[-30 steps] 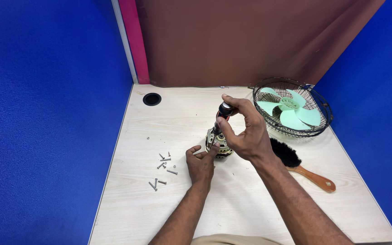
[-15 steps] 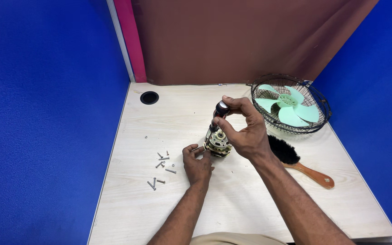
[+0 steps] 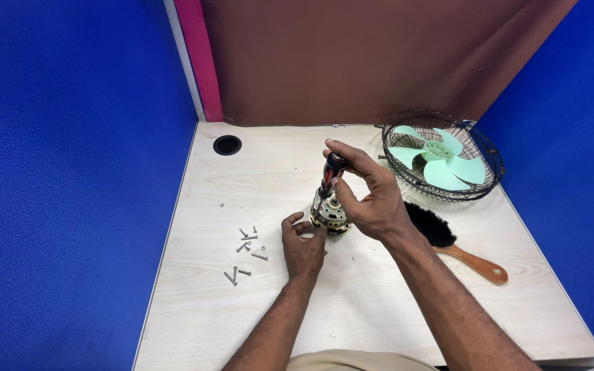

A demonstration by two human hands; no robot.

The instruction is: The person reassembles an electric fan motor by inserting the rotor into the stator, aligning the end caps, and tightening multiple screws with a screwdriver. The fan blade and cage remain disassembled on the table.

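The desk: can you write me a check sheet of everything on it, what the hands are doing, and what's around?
Surface: pale wood desk with a round cable hole.
Job's things: small motor upright on the desk; screwdriver standing on its top.
Clutter: loose screws left of the motor; fan cage with green blades; wooden-handled brush.
Grips: left hand steadies the motor's base; right hand holds the screwdriver.
Cables: nothing seen.
Surroundings: blue partitions, brown back panel.

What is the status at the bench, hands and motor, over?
Left hand steadies the fan motor at its base. Right hand grips a screwdriver upright on top. Loose screws lie left, brush right, both apart.
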